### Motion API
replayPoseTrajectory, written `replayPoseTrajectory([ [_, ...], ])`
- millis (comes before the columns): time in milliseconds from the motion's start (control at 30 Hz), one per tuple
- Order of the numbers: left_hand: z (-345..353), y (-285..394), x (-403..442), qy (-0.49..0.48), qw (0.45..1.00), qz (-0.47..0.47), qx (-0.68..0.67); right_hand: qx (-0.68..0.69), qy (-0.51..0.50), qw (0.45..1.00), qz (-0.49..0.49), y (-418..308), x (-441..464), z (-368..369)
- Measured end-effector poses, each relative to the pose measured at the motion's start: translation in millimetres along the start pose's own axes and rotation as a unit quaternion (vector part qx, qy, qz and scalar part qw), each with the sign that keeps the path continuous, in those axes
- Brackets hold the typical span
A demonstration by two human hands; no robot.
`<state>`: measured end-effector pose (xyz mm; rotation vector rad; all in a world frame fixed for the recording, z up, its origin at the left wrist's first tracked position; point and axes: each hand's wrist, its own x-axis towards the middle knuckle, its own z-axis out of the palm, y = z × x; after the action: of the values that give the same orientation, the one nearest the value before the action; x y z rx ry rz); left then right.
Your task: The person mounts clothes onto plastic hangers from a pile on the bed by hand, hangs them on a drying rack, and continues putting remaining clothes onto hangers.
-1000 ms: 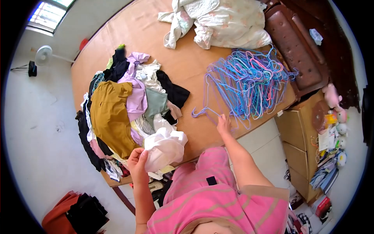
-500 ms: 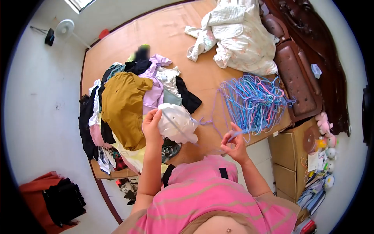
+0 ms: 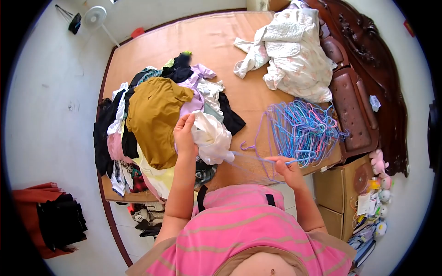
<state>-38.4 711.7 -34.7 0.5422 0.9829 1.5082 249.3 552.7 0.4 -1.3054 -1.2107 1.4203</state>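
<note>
My left hand [image 3: 185,134] grips a white garment [image 3: 211,138] at its upper left edge, beside the clothes pile. Closed round the hook end of a light blue hanger [image 3: 258,159], my right hand [image 3: 286,169] is in front of the bed's near edge. The hanger's far end reaches the garment's lower right side; whether it is inside the cloth is hard to tell. A loose purple hanger [image 3: 248,147] lies on the bed just beyond, next to a heap of blue, purple and pink hangers [image 3: 304,131].
The pile, with a mustard garment [image 3: 156,119] on top, covers the left of the bed [image 3: 221,41]. A pale floral blanket [image 3: 297,60] lies at the back right by the brown headboard [image 3: 352,110]. Cardboard-coloured drawers [image 3: 331,193] stand at the right; a fan [image 3: 95,17] is far left.
My right hand has lifted a light blue hanger from the heap's near edge and brought its far end to the white garment. My left hand has raised the garment. The view has shifted.
</note>
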Motion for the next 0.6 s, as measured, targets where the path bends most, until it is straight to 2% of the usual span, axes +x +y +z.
replayPoseTrajectory([
  [133,11,-3,-6,-0.008,0.998,0.033,0.057,-0.102,0.071,0.992,0.015,8,14,18],
  [167,17,-4,-11,-0.010,0.998,0.033,0.056,-0.123,0.097,0.987,-0.025,14,22,29],
  [200,25,-6,-19,-0.039,0.992,0.048,0.112,-0.144,0.123,0.980,-0.065,18,29,39],
  [233,34,-8,-27,-0.069,0.981,0.064,0.168,-0.144,0.126,0.979,-0.066,22,39,50],
  [300,47,-16,-48,-0.155,0.955,0.058,0.246,-0.178,0.130,0.959,-0.180,23,59,68],
  [333,54,-18,-59,-0.183,0.934,0.092,0.294,-0.178,0.132,0.958,-0.180,13,65,72],
  [367,59,-20,-65,-0.193,0.921,0.149,0.304,-0.142,0.171,0.966,-0.133,0,72,74],
  [400,59,-15,-68,-0.155,0.903,0.166,0.365,-0.106,0.208,0.969,-0.085,-11,78,73],
  [433,57,-9,-69,-0.116,0.880,0.181,0.424,-0.106,0.209,0.968,-0.085,-17,84,68],
  [467,51,-8,-65,-0.117,0.880,0.181,0.424,0.030,0.227,0.972,-0.049,-22,88,61],
  [500,42,-11,-59,-0.075,0.842,0.208,0.492,0.165,0.241,0.956,-0.012,-27,91,55],
  [533,33,-17,-53,-0.033,0.797,0.234,0.556,0.164,0.242,0.956,-0.012,-41,92,51],
  [567,22,-26,-49,-0.032,0.798,0.232,0.556,0.255,0.240,0.936,-0.042,-57,92,47],
  [600,8,-38,-46,-0.049,0.771,0.215,0.597,0.344,0.236,0.906,-0.071,-70,93,45],
])
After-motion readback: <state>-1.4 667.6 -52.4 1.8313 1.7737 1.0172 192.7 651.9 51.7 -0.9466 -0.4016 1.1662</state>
